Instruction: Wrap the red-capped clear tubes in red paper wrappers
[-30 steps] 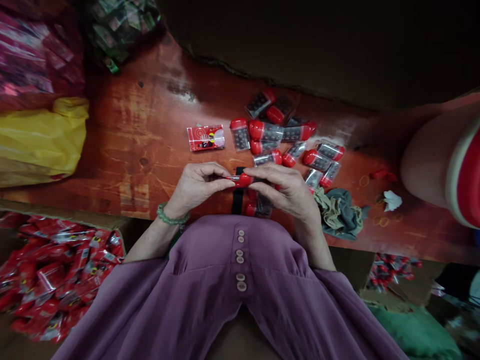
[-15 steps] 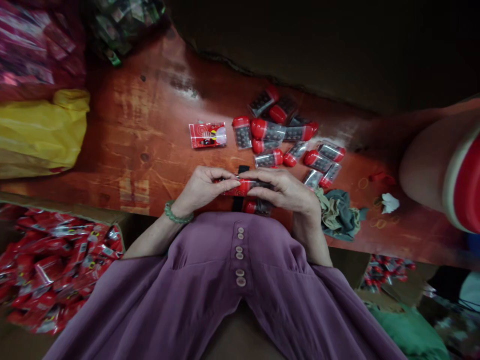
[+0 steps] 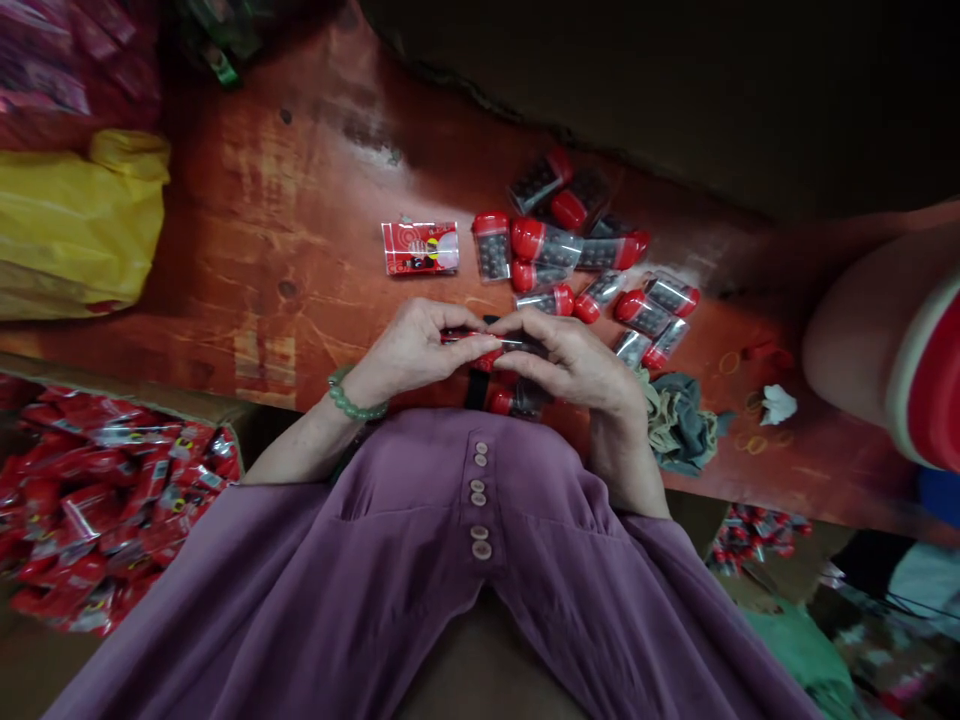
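Left hand [image 3: 409, 350] and right hand [image 3: 574, 360] meet over the near edge of the red-brown wooden bench [image 3: 300, 260], fingers of both closed on one small red-capped clear vial in a wrapper [image 3: 484, 346], held level between them. Loose red-capped vials of dark beads [image 3: 581, 265] lie at 1 o'clock; flat red printed packet [image 3: 420, 247] at 11 o'clock; crumpled grey-green cloth [image 3: 679, 425] at 3 o'clock.

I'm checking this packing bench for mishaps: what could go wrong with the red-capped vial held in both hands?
Both hands pinch one red-capped vial over the table edge; a slip could drop it into the lap. Another vial lies right beneath the right hand at the edge, and a wrist might nudge it off.
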Action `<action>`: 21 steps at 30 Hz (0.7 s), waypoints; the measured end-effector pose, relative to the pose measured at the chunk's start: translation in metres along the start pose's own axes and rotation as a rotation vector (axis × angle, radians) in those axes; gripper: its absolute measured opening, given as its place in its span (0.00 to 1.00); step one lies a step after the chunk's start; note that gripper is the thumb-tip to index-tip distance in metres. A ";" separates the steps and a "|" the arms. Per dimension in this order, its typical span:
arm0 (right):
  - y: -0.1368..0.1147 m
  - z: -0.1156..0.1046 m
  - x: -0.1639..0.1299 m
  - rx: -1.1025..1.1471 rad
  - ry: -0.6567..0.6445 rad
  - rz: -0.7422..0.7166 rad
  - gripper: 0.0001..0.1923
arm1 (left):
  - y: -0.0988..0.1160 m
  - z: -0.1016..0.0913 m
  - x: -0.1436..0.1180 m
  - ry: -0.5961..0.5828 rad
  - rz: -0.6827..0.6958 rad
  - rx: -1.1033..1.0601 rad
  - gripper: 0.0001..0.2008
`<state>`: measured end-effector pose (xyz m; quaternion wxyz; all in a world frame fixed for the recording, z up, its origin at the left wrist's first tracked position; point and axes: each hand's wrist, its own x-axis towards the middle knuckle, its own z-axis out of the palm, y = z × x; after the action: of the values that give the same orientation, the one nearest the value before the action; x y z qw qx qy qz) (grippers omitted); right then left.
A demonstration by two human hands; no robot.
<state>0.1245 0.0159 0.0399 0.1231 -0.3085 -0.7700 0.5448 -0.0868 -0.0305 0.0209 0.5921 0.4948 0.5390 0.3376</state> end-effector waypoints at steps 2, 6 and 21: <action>0.002 0.004 -0.001 0.127 0.096 0.008 0.12 | 0.001 -0.005 -0.001 0.067 -0.038 -0.134 0.18; 0.008 0.017 -0.001 0.420 0.253 0.100 0.14 | -0.004 -0.006 -0.008 0.054 -0.149 -0.550 0.26; 0.005 0.045 0.009 0.068 0.475 0.016 0.15 | -0.006 0.026 -0.006 0.277 -0.227 -0.662 0.19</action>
<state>0.0959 -0.0123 0.0173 0.3068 -0.4296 -0.6981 0.4837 -0.0636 -0.0431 0.0148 0.6752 0.1634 0.5271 0.4895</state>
